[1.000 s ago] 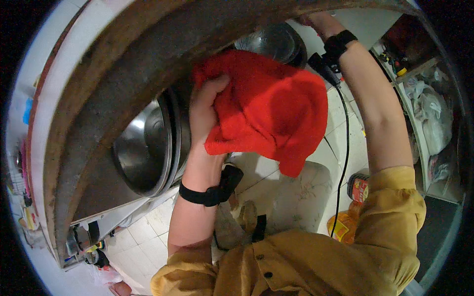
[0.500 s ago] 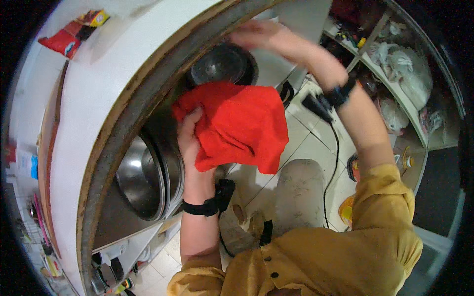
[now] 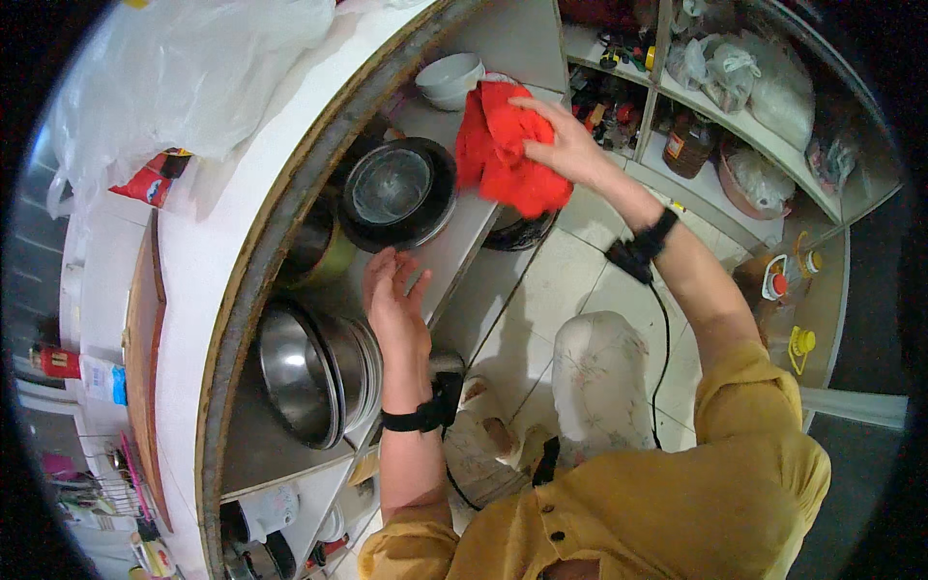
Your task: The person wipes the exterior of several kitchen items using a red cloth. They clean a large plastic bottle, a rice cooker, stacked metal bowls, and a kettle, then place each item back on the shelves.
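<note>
A bunched red cloth (image 3: 507,155) hangs from my right hand (image 3: 570,147), whose thumb and fingers grip its right side. It is over the shelf's front edge, next to stacked white bowls (image 3: 450,81). My left hand (image 3: 398,304) holds nothing; its fingers are spread and point up toward a stack of dark bowls (image 3: 396,193). Just left of that hand, stainless steel basins (image 3: 298,372) lean on their sides on the shelf. A greenish pot (image 3: 329,251) sits partly hidden between the basins and the dark bowls.
A thick counter edge (image 3: 237,324) curves above the shelf (image 3: 464,237). Below the cloth, a dark round pan (image 3: 522,227) is partly covered. Shelves on the right hold plastic bags (image 3: 735,77) and oil bottles (image 3: 775,280). A black cable (image 3: 663,338) trails from my right wrist.
The red cloth has passed from my left hand to my right and moved up and to the right. My left hand is now free, and the white bowls have come into view.
</note>
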`<state>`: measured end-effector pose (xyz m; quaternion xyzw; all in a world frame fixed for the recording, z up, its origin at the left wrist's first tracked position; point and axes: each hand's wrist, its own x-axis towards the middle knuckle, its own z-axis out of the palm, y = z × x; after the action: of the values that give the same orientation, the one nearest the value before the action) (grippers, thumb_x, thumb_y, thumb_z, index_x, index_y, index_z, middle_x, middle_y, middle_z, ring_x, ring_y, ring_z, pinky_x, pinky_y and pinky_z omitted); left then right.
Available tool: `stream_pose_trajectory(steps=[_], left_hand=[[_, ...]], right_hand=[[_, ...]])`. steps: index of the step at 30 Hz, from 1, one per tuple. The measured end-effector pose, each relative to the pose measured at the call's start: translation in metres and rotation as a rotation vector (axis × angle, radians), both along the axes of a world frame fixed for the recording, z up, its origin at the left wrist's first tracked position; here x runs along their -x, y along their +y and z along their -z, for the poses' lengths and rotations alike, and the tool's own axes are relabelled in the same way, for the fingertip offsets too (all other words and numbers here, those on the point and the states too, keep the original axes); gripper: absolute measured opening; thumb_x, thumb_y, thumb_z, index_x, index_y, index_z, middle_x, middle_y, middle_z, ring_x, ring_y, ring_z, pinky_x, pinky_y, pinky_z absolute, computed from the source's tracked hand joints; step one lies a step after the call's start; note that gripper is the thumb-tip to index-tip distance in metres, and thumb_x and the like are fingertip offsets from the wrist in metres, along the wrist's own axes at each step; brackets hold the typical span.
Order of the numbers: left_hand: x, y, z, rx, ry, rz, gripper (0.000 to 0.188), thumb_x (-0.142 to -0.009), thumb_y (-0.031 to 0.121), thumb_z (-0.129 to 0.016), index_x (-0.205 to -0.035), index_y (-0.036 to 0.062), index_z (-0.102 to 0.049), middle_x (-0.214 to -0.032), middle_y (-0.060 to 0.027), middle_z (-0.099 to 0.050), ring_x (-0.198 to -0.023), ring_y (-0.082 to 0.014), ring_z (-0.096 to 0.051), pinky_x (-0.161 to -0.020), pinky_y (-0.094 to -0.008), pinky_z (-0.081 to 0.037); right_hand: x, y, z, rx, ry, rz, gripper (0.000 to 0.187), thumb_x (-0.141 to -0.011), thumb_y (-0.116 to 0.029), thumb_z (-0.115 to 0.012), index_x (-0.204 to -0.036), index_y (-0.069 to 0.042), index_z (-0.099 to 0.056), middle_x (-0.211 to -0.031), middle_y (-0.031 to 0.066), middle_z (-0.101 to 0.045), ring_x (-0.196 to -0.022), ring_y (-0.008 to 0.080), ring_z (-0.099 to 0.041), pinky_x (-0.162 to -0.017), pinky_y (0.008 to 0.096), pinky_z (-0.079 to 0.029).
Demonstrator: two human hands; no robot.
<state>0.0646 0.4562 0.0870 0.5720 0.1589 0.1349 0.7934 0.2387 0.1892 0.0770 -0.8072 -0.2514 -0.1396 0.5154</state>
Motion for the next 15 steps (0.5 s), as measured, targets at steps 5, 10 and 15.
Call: stream_pose_trajectory(steps=[5, 10, 15], left_hand=[[-0.019, 0.017, 0.029, 0.244, 0.139, -0.061, 0.050, -0.096, 0.032, -0.059, -0.136, 0.0077, -0.041, -0.128, -0.0127, -0.046, -0.119, -0.0353, -0.051, -0.098, -0.0538, -0.046], [-0.045, 0.033, 0.043, 0.415, 0.078, 0.068, 0.052, -0.097, 0.031, -0.057, -0.140, 0.0115, -0.034, -0.135, -0.0141, -0.042, -0.122, -0.0436, -0.049, -0.101, -0.0565, -0.045], [-0.066, 0.029, 0.050, 0.465, -0.017, 0.105, 0.041, -0.099, 0.022, -0.052, -0.135, 0.0109, -0.037, -0.136, -0.0142, -0.043, -0.120, -0.0437, -0.051, -0.100, -0.0564, -0.045]], right_hand=[[-0.043, 0.047, 0.049, 0.717, -0.073, 0.170, 0.074, -0.080, -0.055, -0.064, -0.144, -0.024, -0.045, -0.154, 0.0177, -0.032, -0.135, 0.0391, -0.040, -0.106, 0.0530, -0.036], [-0.062, 0.063, 0.059, 0.883, -0.046, 0.211, 0.069, -0.081, -0.052, -0.064, -0.142, -0.026, -0.047, -0.151, 0.0135, -0.039, -0.136, 0.0364, -0.039, -0.106, 0.0554, -0.035], [-0.057, 0.059, 0.056, 0.829, -0.031, 0.206, 0.059, -0.080, -0.043, -0.066, -0.135, -0.023, -0.055, -0.142, 0.0117, -0.049, -0.126, 0.0346, -0.048, -0.099, 0.0538, -0.042]])
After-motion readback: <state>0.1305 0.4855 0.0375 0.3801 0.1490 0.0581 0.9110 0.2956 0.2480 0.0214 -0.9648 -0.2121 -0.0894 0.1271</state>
